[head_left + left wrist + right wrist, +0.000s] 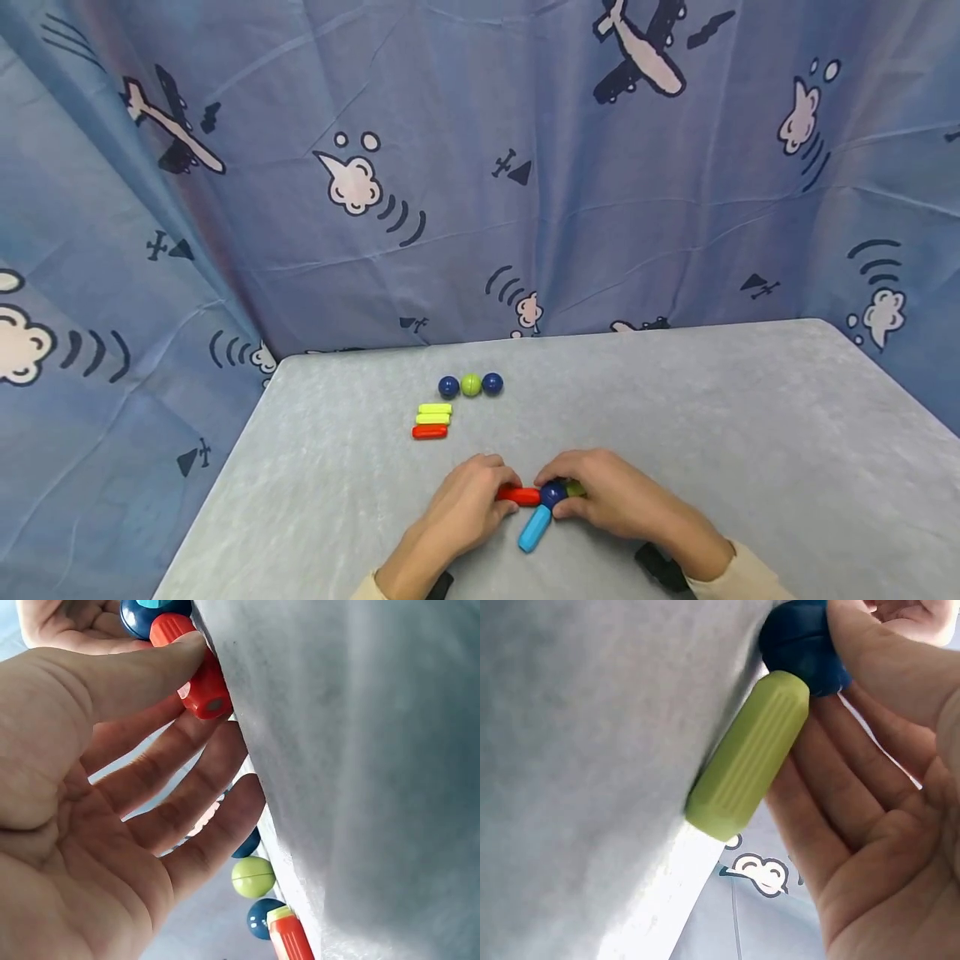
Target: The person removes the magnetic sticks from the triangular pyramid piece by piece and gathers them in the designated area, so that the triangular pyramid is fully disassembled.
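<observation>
My left hand (467,504) pinches a red ribbed rod (527,497) between thumb and fingers; a round grey spot shows on the rod's end in the left wrist view. The rod's other end meets a dark blue ball (553,493), which my right hand (613,493) grips with thumb and fingertips. From that ball a light blue rod (535,529) points toward the front of the table. A yellow-green ribbed rod (750,754) touches the ball on the right, partly hidden by the right hand in the head view.
Farther back, two dark blue balls (448,387) flank a green ball (471,384) in a row. Before them lie two yellow-green rods (433,419) and a red rod (430,432), side by side. A patterned blue curtain (450,167) hangs behind the grey table (720,417).
</observation>
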A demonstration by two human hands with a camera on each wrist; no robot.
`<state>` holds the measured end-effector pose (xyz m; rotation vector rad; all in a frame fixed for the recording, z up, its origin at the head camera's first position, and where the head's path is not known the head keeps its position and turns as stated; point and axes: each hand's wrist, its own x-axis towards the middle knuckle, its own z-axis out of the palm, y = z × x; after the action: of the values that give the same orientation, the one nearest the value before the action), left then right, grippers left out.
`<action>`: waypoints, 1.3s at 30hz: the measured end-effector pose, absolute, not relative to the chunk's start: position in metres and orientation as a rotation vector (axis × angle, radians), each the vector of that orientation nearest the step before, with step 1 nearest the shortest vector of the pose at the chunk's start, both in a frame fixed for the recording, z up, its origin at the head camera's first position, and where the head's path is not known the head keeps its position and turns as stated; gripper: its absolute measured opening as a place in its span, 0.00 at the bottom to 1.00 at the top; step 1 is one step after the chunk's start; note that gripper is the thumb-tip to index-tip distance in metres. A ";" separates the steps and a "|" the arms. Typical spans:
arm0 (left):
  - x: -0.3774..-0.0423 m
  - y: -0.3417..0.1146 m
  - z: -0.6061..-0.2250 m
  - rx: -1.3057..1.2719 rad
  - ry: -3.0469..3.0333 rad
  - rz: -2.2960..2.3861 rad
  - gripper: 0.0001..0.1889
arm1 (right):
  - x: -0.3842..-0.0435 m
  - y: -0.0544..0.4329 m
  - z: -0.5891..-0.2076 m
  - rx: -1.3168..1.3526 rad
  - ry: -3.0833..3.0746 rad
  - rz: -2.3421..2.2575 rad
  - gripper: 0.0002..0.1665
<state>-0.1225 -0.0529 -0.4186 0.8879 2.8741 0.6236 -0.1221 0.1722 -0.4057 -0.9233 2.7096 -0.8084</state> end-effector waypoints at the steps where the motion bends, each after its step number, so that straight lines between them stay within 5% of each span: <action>1: -0.122 -0.053 -0.419 0.875 2.874 0.635 0.07 | -0.122 0.172 -0.406 -0.917 2.711 -0.801 0.17; 39: -0.127 -0.063 -0.416 0.807 2.905 0.660 0.03 | -0.129 0.180 -0.410 -0.918 2.665 -0.812 0.13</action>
<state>-0.1271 -0.0632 -0.4156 0.8067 2.9054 0.6597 -0.1292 0.1797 -0.4102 -0.9177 2.6648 -0.8119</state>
